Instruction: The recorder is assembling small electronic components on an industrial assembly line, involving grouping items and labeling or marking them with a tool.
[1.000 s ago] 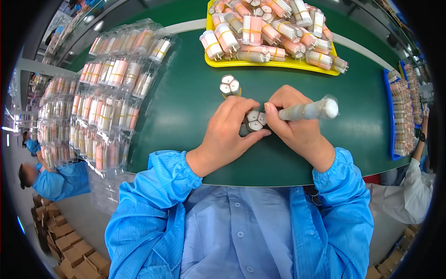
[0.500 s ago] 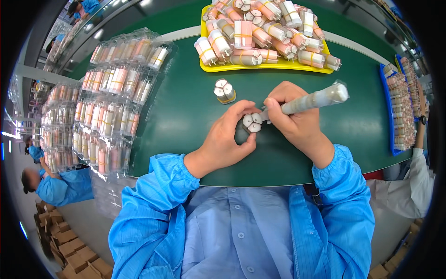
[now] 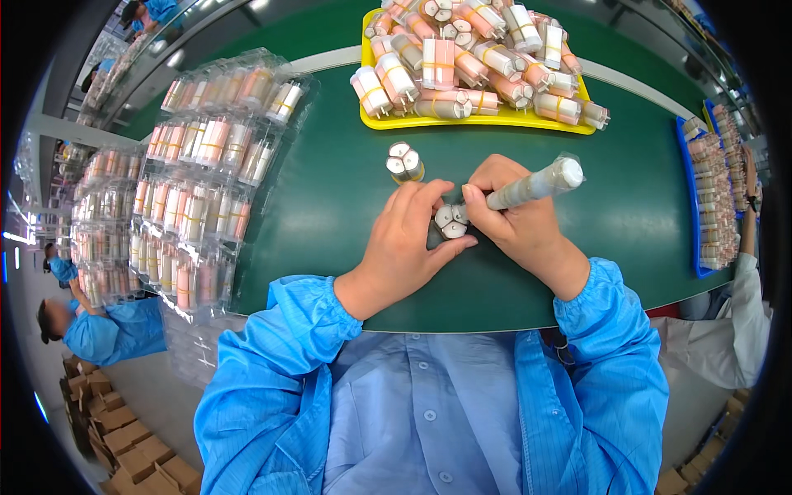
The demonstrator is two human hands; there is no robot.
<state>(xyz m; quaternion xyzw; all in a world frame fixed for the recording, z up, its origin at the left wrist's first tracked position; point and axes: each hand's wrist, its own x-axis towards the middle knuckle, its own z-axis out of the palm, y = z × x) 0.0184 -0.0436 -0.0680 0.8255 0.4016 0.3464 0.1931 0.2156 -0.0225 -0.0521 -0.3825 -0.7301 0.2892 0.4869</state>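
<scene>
My left hand point(image 3: 396, 243) curls its thumb and fingers around a bundle of three cylinders point(image 3: 451, 221), which stands upright on the green table with its white round ends up. In my right hand point(image 3: 524, 227) is a tool with a thick pale handle point(image 3: 536, 183) wrapped in clear film, tilted up to the right. Its working tip is hidden by my fingers, close to the right side of the bundle. A second three-cylinder bundle point(image 3: 404, 163) with a yellowish band stands upright just beyond my left hand.
At the back, a yellow tray point(image 3: 478, 125) is heaped with pink, white and grey banded bundles. Clear plastic trays point(image 3: 198, 181) filled with similar bundles stand at the left. A blue tray point(image 3: 697, 239) of bundles lies at the far right, near another person's arm point(image 3: 747, 223).
My right hand has shifted slightly left and down, with the tool's handle end swinging left. My left fingers have spread a little around the bundle. The view has shifted slightly.
</scene>
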